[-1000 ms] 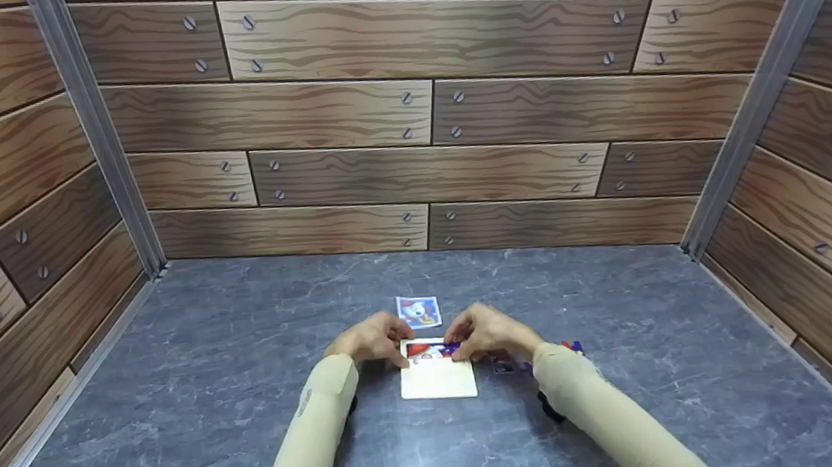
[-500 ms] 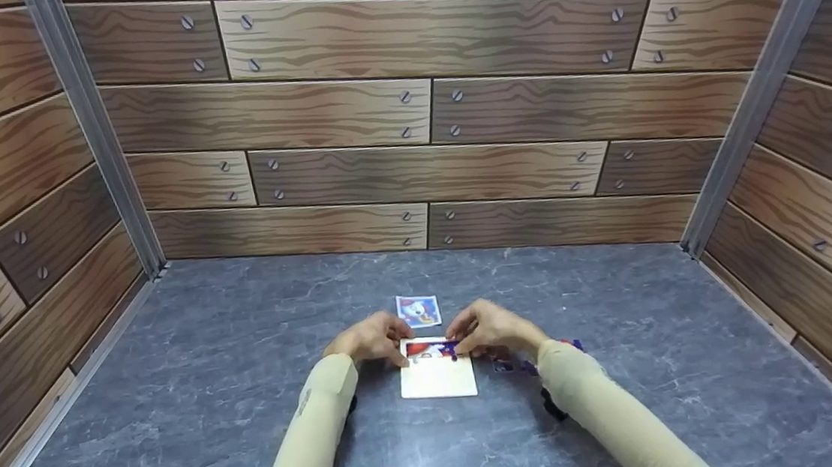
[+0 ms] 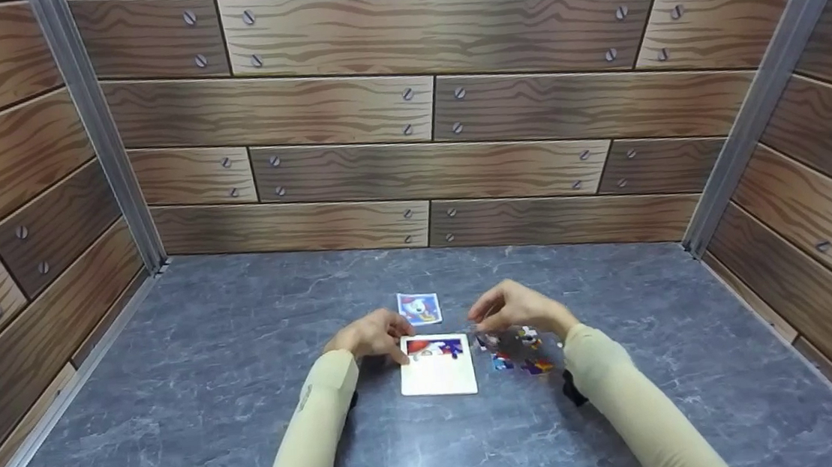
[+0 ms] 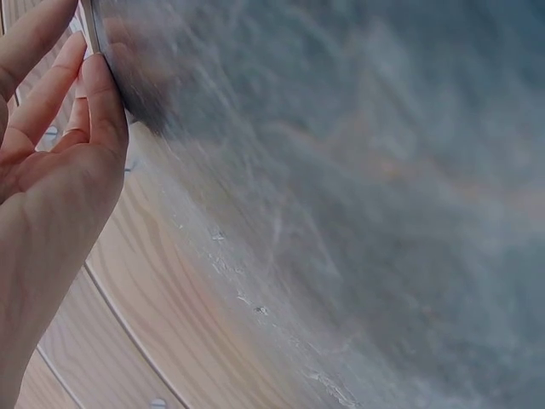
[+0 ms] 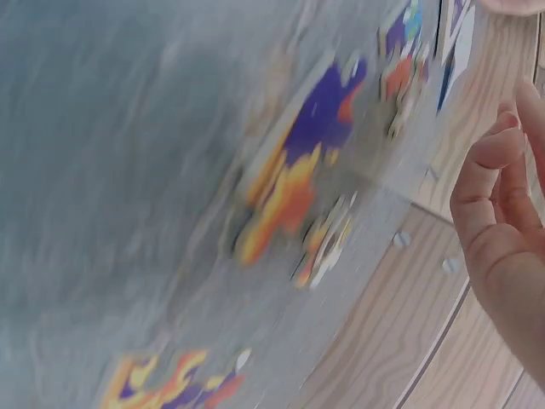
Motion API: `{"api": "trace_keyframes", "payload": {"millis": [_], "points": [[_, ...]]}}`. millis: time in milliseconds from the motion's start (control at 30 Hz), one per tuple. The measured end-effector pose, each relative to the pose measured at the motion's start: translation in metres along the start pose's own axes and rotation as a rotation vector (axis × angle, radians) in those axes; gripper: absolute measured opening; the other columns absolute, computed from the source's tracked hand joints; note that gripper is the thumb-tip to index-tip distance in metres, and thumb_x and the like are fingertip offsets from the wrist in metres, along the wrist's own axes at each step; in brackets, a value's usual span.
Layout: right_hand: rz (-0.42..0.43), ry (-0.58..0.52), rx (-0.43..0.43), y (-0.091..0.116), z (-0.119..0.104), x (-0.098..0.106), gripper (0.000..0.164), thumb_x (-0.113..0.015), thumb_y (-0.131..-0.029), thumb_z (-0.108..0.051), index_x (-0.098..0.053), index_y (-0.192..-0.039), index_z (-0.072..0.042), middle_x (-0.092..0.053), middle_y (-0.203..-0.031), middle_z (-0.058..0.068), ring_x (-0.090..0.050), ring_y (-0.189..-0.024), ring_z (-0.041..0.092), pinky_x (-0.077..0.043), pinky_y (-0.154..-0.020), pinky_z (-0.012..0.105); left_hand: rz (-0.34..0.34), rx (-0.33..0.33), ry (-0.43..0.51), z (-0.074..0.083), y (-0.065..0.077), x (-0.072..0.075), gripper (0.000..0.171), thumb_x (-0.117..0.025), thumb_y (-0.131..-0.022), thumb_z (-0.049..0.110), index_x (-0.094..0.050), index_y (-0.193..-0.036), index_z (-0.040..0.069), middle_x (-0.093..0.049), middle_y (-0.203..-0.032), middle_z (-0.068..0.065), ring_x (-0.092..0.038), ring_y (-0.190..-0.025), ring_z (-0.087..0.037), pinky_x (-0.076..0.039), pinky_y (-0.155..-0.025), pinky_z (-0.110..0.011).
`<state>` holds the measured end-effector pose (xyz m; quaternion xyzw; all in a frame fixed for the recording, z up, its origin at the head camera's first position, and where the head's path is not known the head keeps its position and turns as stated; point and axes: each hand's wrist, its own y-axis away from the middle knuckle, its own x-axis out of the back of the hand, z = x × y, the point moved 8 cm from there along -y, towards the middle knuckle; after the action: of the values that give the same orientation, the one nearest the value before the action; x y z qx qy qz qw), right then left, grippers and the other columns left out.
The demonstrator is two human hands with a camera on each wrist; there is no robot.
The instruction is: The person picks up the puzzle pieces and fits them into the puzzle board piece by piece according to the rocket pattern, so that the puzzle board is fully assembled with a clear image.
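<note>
A white puzzle tray (image 3: 438,378) lies on the table, with joined red, white and purple puzzle pieces (image 3: 426,348) along its far part. My left hand (image 3: 371,337) holds the tray's far left corner between thumb and fingers. In the left wrist view, the left hand (image 4: 60,162) has its fingertips at a thin edge. To the right of the tray, my right hand (image 3: 520,305) hovers with loosely bent fingers above loose puzzle pieces (image 3: 537,366). The right wrist view shows nothing between the visible fingers of the right hand (image 5: 502,187); a purple and orange piece (image 5: 319,123) lies below, slightly blurred.
A small picture card (image 3: 419,308) with a cartoon figure lies just beyond the tray. Wood-patterned walls (image 3: 418,173) enclose the grey marbled table (image 3: 250,398) at the back and both sides.
My right hand has left the tray's pieces and moved right, over the loose ones, which now show more. A purple piece shows at the right of the joined pieces. The left hand stays put.
</note>
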<state>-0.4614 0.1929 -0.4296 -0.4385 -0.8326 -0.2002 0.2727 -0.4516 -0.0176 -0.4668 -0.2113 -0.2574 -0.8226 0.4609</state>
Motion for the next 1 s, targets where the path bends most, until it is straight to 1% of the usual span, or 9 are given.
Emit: {"api": "trace_keyframes", "payload": {"millis": [67,133,300,400,533,700,900,1000], "points": [[-0.018,-0.003,0.002,0.001,0.004,0.003,0.026,-0.073,-0.083,-0.001,-0.07,-0.108,0.007,-0.071,-0.103,0.023,-0.063,-0.076,0.009,-0.052,-0.067,0.027,-0.005,-0.008,0.005,0.001,0.0,0.0,0.046,-0.08,-0.074,-0.003,-0.066,-0.117,0.003,-0.064,-0.109,-0.007,-0.054,-0.097,-0.017,-0.049,-0.088,-0.032],[-0.037,0.011,-0.011,0.001,0.009,0.004,0.025,-0.073,-0.082,0.001,-0.071,-0.106,0.006,-0.071,-0.103,0.022,-0.063,-0.077,0.01,-0.053,-0.068,0.027,-0.005,-0.013,-0.007,0.002,0.0,0.001,0.044,-0.08,-0.074,-0.003,-0.066,-0.115,0.004,-0.064,-0.107,-0.005,-0.053,-0.096,-0.016,-0.048,-0.088,-0.032],[-0.076,0.073,-0.067,0.0,0.019,0.004,0.025,-0.075,-0.081,0.002,-0.074,-0.105,0.0,-0.072,-0.103,0.014,-0.063,-0.079,0.01,-0.054,-0.071,0.027,-0.002,-0.007,-0.011,0.002,-0.001,0.003,0.04,-0.08,-0.075,-0.001,-0.068,-0.112,0.006,-0.064,-0.106,-0.004,-0.054,-0.097,-0.016,-0.048,-0.089,-0.032],[-0.092,0.084,-0.099,-0.001,0.024,0.002,0.026,-0.075,-0.08,0.002,-0.074,-0.106,-0.003,-0.072,-0.102,0.011,-0.063,-0.079,0.01,-0.053,-0.072,0.027,-0.005,0.003,0.01,0.001,-0.002,0.003,0.041,-0.081,-0.074,-0.001,-0.068,-0.112,0.006,-0.064,-0.108,-0.005,-0.055,-0.099,-0.017,-0.048,-0.09,-0.033],[-0.113,0.081,-0.126,-0.003,0.028,-0.002,0.027,-0.074,-0.08,0.003,-0.075,-0.106,-0.006,-0.072,-0.102,0.009,-0.059,-0.078,0.01,-0.051,-0.069,0.026,-0.014,0.011,0.022,-0.001,-0.003,0.002,0.042,-0.081,-0.074,-0.001,-0.068,-0.113,0.007,-0.064,-0.11,-0.005,-0.054,-0.101,-0.017,-0.047,-0.093,-0.035],[-0.145,0.1,-0.097,-0.006,0.028,-0.007,0.032,-0.074,-0.079,0.006,-0.075,-0.109,-0.006,-0.07,-0.102,0.009,-0.052,-0.077,0.012,-0.046,-0.067,0.024,-0.005,0.007,0.005,-0.002,-0.004,0.003,0.04,-0.081,-0.074,0.0,-0.069,-0.111,0.007,-0.064,-0.109,-0.004,-0.053,-0.099,-0.016,-0.046,-0.095,-0.035],[-0.165,0.151,-0.041,-0.009,0.026,-0.009,0.033,-0.072,-0.081,0.006,-0.073,-0.113,-0.005,-0.069,-0.095,0.009,-0.052,-0.076,0.01,-0.045,-0.066,0.023,-0.003,-0.007,0.0,-0.001,-0.003,0.002,0.04,-0.081,-0.074,-0.001,-0.068,-0.111,0.006,-0.064,-0.108,-0.004,-0.054,-0.098,-0.015,-0.046,-0.094,-0.034],[-0.178,0.15,-0.029,-0.009,0.027,-0.01,0.035,-0.071,-0.082,0.006,-0.072,-0.116,-0.004,-0.068,-0.095,0.01,-0.052,-0.076,0.01,-0.045,-0.066,0.023,-0.007,-0.003,0.008,-0.003,-0.003,0.0,0.042,-0.081,-0.073,-0.003,-0.068,-0.112,0.006,-0.064,-0.108,-0.004,-0.054,-0.097,-0.015,-0.046,-0.093,-0.034]]}}
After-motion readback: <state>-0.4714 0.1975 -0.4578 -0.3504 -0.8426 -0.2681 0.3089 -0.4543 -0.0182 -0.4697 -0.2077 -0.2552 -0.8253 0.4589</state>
